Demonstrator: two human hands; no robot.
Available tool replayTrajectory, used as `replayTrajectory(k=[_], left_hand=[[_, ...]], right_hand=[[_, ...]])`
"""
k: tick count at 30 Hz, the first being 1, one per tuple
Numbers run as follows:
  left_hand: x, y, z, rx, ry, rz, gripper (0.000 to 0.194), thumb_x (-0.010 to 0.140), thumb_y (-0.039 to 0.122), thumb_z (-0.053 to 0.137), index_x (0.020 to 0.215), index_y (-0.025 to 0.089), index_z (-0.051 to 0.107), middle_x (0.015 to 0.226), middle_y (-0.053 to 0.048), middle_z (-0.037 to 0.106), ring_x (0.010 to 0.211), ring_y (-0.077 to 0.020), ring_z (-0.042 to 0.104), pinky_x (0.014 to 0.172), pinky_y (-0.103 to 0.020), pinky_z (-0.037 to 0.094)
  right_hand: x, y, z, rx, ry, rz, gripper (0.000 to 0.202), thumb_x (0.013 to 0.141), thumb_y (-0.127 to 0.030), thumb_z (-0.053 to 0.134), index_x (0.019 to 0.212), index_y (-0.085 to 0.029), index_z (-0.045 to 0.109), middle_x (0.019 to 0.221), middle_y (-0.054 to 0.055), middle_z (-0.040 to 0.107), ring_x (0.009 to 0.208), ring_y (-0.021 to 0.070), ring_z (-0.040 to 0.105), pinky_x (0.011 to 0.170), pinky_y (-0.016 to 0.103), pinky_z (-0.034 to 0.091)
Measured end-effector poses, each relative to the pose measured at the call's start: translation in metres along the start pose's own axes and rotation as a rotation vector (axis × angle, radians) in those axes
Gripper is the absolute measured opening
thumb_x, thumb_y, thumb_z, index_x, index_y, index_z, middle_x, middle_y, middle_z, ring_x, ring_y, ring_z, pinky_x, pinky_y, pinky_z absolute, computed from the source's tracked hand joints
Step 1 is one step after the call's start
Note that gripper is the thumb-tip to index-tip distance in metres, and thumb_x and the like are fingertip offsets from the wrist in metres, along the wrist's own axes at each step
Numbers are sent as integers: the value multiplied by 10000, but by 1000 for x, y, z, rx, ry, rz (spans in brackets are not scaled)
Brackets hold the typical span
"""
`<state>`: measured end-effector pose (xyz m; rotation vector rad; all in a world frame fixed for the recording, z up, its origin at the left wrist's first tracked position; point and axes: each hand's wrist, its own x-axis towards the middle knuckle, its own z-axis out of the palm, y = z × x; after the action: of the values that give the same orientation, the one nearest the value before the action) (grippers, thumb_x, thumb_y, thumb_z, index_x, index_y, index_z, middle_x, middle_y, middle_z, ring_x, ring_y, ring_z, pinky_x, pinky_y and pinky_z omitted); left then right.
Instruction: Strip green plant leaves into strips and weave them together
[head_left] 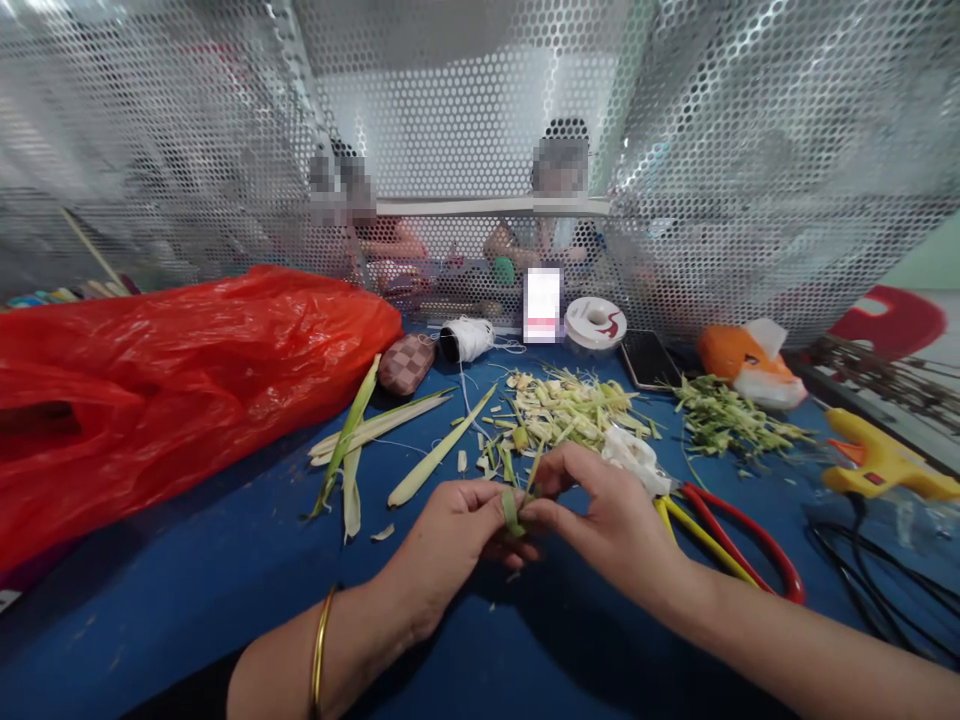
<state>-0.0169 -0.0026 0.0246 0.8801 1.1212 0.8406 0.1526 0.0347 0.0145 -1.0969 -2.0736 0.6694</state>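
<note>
Close together above the blue table (450, 620), my two hands work on a small folded green leaf strip (512, 512). My left hand (469, 520) pinches it between thumb and fingers, with a gold bangle on that wrist. The thumb and fingertips of my right hand (589, 500) press on the same strip, whose narrow end sticks up between the hands. Beyond them lie a heap of green leaf scraps (570, 405) and a long pale husk leaf (442, 450). Scissors with red and yellow handles (739, 540) rest beside my right hand, their blades partly hidden.
A red plastic bag (187, 390) fills the left. Along the back are a checked pouch (407, 364), white thread (471, 340), a lit phone (541, 303) and a ribbon spool (595, 324). A yellow glue gun (885, 460) lies right. Behind perforated mesh (442, 120) sit two people.
</note>
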Motion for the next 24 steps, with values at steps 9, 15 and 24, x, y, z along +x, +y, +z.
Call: replayTrajectory(k=[9, 15, 24], left_hand=[[0, 4, -3, 33, -44, 4, 326, 799, 425, 646, 791, 106, 710, 759, -73, 692, 631, -130, 641, 583, -215, 481], [-2, 7, -2, 19, 18, 35, 296, 816, 393, 624, 812, 108, 708, 789, -85, 713, 625, -119, 639, 582, -206, 477], [1, 5, -4, 13, -11, -27, 295, 796, 387, 629, 780, 102, 704, 747, -85, 706, 585, -115, 633, 558, -204, 475]], right_hand=[[-2, 1, -1, -113, -72, 22, 303, 840, -390, 583, 622, -199, 492, 600, 1, 571, 606, 153, 509, 587, 287, 368], [5, -1, 2, 510, -92, 336, 215, 826, -378, 587, 731, -189, 626, 718, 9, 628, 705, 157, 563, 679, 290, 429], [5, 1, -3, 746, 105, 285, 93, 739, -276, 725, 795, -206, 703, 816, 4, 656, 753, 141, 570, 721, 272, 460]])
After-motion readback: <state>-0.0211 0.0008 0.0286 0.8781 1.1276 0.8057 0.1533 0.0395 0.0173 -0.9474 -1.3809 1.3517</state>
